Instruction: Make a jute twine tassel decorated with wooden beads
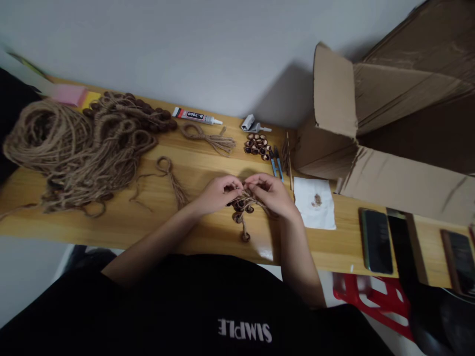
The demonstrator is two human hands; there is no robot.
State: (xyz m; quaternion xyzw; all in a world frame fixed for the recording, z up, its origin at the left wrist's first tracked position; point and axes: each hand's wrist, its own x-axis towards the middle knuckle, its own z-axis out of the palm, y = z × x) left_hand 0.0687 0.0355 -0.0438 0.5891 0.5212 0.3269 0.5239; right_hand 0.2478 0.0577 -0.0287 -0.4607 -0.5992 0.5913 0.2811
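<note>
Both hands meet at the middle of the pale wooden tabletop (156, 217). The left hand (215, 194) and right hand (272, 195) pinch the top of a short brown jute cord strung with dark wooden beads (242, 212), fingers pressed together on the twine. The cord's long axis runs toward 6 o'clock from the grip, its tail bead nearest the table edge; both hands are equally near. At 12 o'clock lies a small heap of loose dark beads (257, 145). At 9 o'clock sprawls a large tangle of jute rope (67, 143). At 3 o'clock lies a white paper napkin (315, 202), an open cardboard box (371, 118) beyond.
</note>
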